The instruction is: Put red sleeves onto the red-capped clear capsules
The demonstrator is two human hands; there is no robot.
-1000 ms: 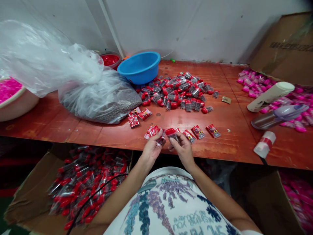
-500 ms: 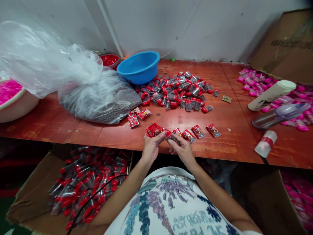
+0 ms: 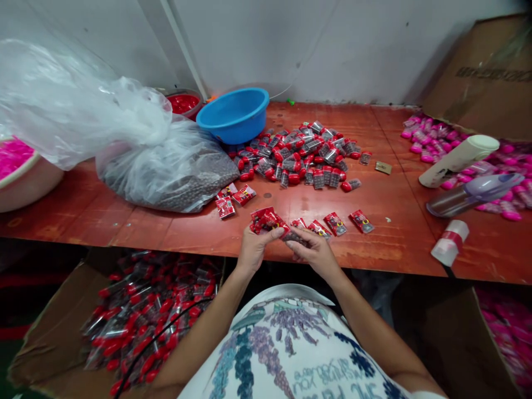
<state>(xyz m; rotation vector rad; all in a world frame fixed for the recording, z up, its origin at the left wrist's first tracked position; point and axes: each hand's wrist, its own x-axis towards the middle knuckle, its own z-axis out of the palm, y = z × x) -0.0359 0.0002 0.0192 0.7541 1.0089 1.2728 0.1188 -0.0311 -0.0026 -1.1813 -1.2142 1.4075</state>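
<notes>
On the red-brown wooden surface [image 3: 187,234], a bulging clear plastic sack [image 3: 145,133] lies between a round cream plastic tub [image 3: 31,185] on its left and a round blue plastic basin [image 3: 245,126]. Right of the basin spreads a heap of small red-capped clear plastic containers [image 3: 299,152]; flat red printed packets [image 3: 361,220] lie before it. Small pink-capped plastic containers [image 3: 432,138] lie far right. Below the surface, at left, an open brown cardboard box [image 3: 50,349] holds more red-capped containers.
</notes>
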